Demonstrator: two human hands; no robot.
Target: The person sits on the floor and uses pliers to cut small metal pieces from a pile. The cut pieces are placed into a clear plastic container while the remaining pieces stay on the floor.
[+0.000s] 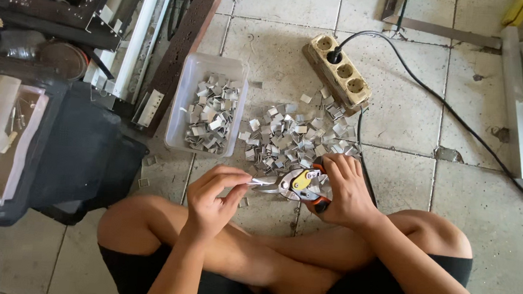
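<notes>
Head view: we sit cross-legged on the tile floor (pixel 396 119). Our right hand (pixel 343 191) is wrapped tight round the snips (pixel 295 184), handles squeezed near closed. Our left hand (pixel 213 192) pinches a small metal strip (pixel 258 181) btwn thumb & fingertips and feeds it into the blades.

To cut well, we'd judge: keep the strip square to the blades, fingertips back from the edge, hold over the pile (pixel 295 137) so pieces drop there, w/ the tub (pixel 182 100) of cut bits close at left.

Hard to make out: blade tips blur into the strip, so can't tell if it's cut yet. Right palm hides the lower handle. The power strip (pixel 339 70) & cable (pixel 457 116) run out of frame.
</notes>
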